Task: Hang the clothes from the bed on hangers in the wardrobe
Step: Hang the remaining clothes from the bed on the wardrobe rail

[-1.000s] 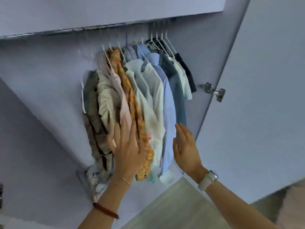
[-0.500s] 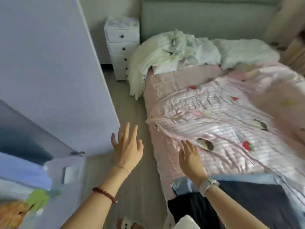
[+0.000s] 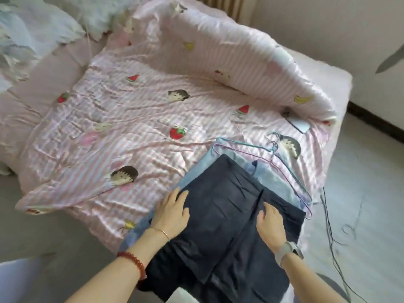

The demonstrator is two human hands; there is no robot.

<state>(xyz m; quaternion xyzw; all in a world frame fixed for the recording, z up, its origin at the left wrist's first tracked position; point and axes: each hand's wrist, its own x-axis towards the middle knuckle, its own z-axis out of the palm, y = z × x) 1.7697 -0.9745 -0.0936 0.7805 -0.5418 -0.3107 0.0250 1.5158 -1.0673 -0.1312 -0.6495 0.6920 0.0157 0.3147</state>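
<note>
A dark navy garment [image 3: 220, 217] lies spread over the near corner of the bed [image 3: 135, 136], on top of a light blue garment [image 3: 265, 178]. Thin wire hangers [image 3: 284, 162], one teal and one lilac, rest on the blue cloth to the right. My left hand [image 3: 172, 212] lies flat on the navy garment's left edge, fingers apart. My right hand [image 3: 270, 226], with a watch on its wrist, presses flat on the garment's right half. Neither hand grips cloth. The wardrobe is out of view.
The bed carries a pink striped quilt with cartoon prints, folded up at the far right [image 3: 251, 68]. White bedding [image 3: 43, 27] is heaped at the top left. A phone-like slab [image 3: 298, 124] lies near the fold. Thin cables [image 3: 334, 226] trail on the floor at the right.
My view has swung from the wardrobe's hanging clothes round to the bed. Both hands have come down from mid-air onto the dark navy garment.
</note>
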